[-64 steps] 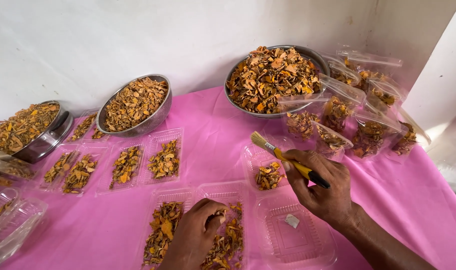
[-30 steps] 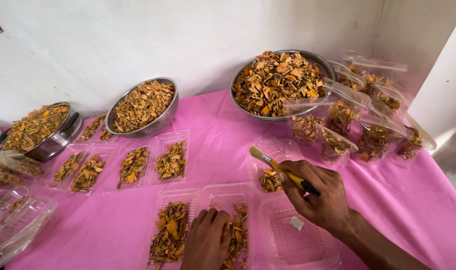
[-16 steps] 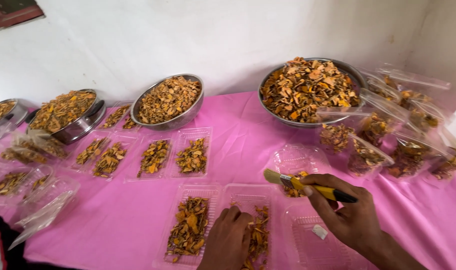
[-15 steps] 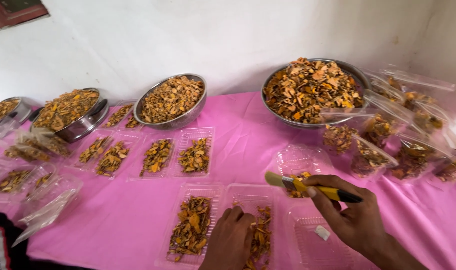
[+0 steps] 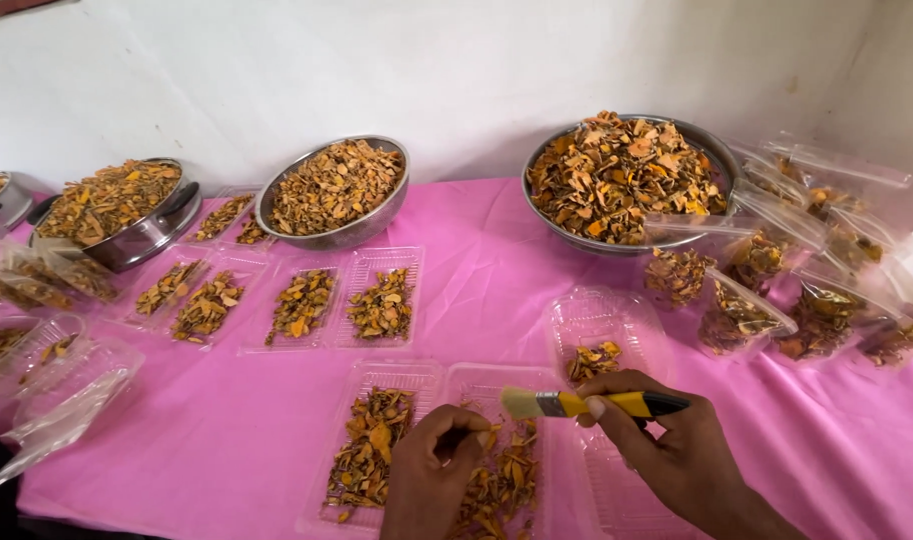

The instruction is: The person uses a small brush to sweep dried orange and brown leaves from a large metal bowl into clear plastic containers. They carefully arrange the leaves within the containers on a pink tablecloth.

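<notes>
My right hand (image 5: 677,460) grips a small paintbrush (image 5: 587,404) with a yellow and black handle, bristles pointing left, just above a clear plastic tray (image 5: 397,378) with two compartments. Both compartments hold dried orange-brown slices (image 5: 369,455). My left hand (image 5: 432,480) rests on the slices in the right compartment, fingers curled into them. A small clear tub (image 5: 602,320) with a few slices stands just behind the brush.
Three steel bowls heaped with dried slices stand at the back: right (image 5: 627,180), middle (image 5: 335,190), left (image 5: 117,208). More filled clear trays (image 5: 337,300) lie mid-table on the pink cloth (image 5: 227,430). Filled plastic bags (image 5: 797,290) crowd the right side, empty containers (image 5: 62,385) the left.
The view has swung left and down. The brush has dropped lower and nearer the two-compartment tray. My left hand stays on the slices in it.
</notes>
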